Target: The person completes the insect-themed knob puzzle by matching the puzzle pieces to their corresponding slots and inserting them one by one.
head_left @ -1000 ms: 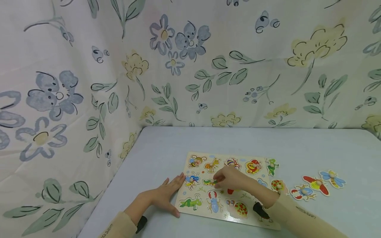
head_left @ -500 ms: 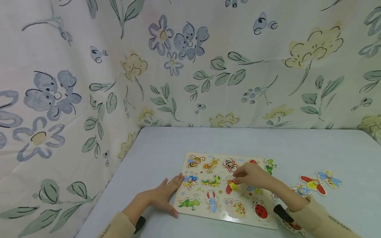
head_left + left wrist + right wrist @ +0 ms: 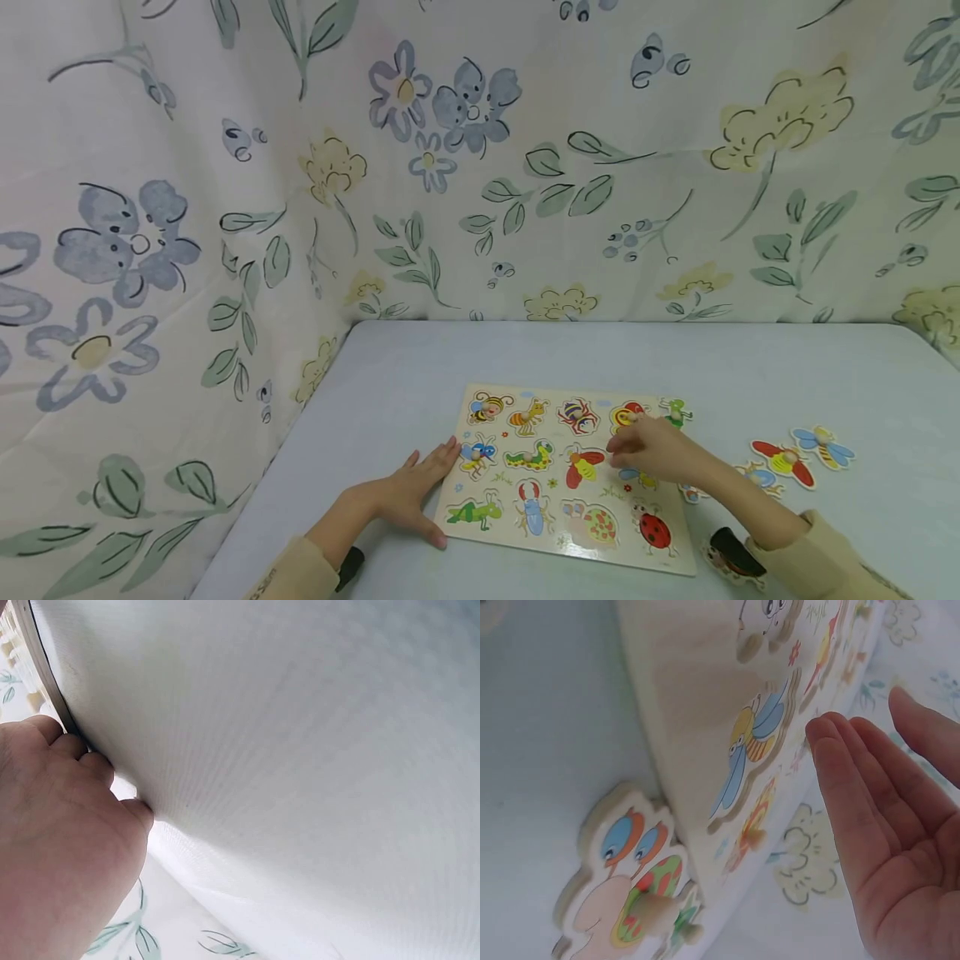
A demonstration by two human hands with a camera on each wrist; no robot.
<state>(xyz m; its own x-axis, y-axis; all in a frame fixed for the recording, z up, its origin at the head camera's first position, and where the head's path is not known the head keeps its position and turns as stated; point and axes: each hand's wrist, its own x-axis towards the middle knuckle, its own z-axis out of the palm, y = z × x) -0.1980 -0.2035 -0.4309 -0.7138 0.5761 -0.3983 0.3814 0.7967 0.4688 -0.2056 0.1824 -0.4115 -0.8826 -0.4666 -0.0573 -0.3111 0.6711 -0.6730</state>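
A wooden insect peg puzzle board (image 3: 517, 543) lies on the table. My left hand (image 3: 416, 496) rests flat with its fingertips against the board's left edge. The caterpillar piece (image 3: 529, 456) sits in its recess, knob up. My right hand (image 3: 660, 450) hovers over the board's right part, beside the red-winged bug picture (image 3: 581, 468). In the right wrist view the right hand (image 3: 900, 847) holds nothing, its fingers extended and thumb apart. Below it is the blue-winged bee picture (image 3: 750, 742). A snail piece (image 3: 604, 907) lies against the board's edge, mostly hidden by my arm in the head view.
Right of the board lie a red-winged bug piece (image 3: 783, 463), a blue-winged bee piece (image 3: 823, 448) and a blue beetle piece (image 3: 761, 478). A ladybug piece (image 3: 735, 567) is partly covered by my right wrist. A green grasshopper piece (image 3: 677, 412) touches the board's upper right corner. A floral curtain (image 3: 465, 250) stands behind.
My right hand has let go of the caterpillar piece, left in its recess, and moved right across the board. The left hand stays at the board's edge. The head view has shifted slightly.
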